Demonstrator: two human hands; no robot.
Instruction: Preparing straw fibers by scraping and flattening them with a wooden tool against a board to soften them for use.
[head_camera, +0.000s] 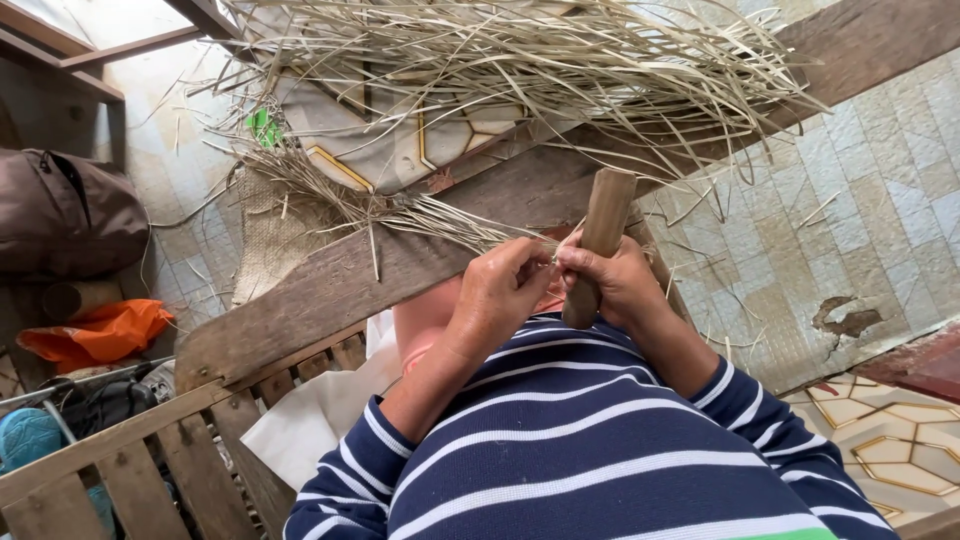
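right hand (622, 278): clenched round a wooden handle (600, 243), which stands up and out of the fist toward 12 o'clock; its lower end pokes out below the palm.
left hand (505, 290): at 9 o'clock of the right hand and touching it, fingertips pinched shut on thin pale strips (450, 222); exactly how many it grips, I cannot tell.
strips: they run from the pinch toward 10 o'clock along the plank (330, 290), lying flat on the wood, and join a loose bundle.
plank: a broad weathered board crossing on a slant from 8 o'clock up to 2 o'clock; both hands sit right at its near edge, about mid-length.
heap (520, 60): a big tangle of dry strips at 12 o'clock, spilling over the plank's far edge and fanning toward 2 o'clock.
sleeves (560, 440): navy with white stripes, filling the view at 6 o'clock, elbows spread wide.
rail (110, 450): slatted wooden frame at 7 o'clock, close under the left elbow.
floor (860, 200): patterned tiles at 3 o'clock, a few stray strips on them, the widest open room around the hands.
bags: brown bag (65, 210) at 9 o'clock, orange bag (100, 332) below it, both well apart from the hands.
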